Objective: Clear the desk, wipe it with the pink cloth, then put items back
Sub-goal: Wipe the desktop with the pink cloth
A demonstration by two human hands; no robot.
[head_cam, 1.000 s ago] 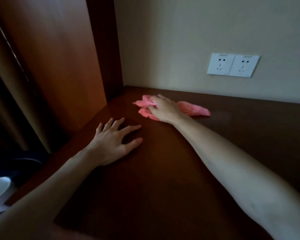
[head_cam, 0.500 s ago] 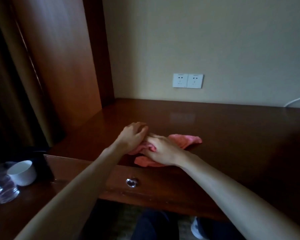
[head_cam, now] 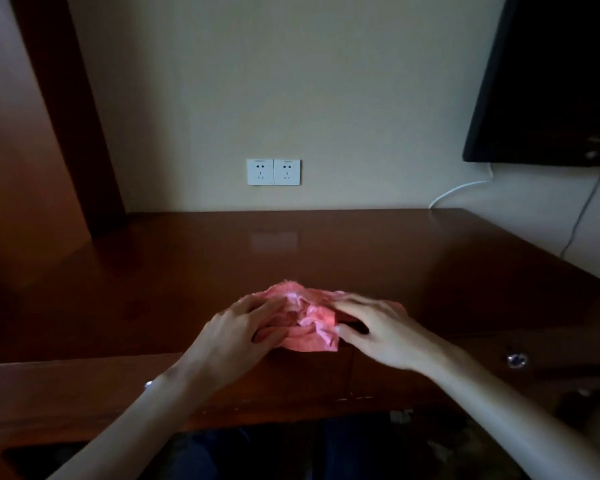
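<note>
The pink cloth lies crumpled near the front edge of the dark wooden desk. My left hand grips the cloth's left side, fingers curled into the folds. My right hand rests on the cloth's right side, its fingertips pinching the fabric. Part of the cloth is hidden under both hands. The desk top carries nothing else in view.
Two white wall sockets sit above the desk's back edge. A dark wall-mounted screen hangs at the upper right, with a white cable below it. A wooden cabinet side stands at the left. A drawer knob shows at the right front.
The cloth has been pulled from the back left corner to the front edge. My left hand left the desk top and joined the right hand on the cloth. The view has shifted right.
</note>
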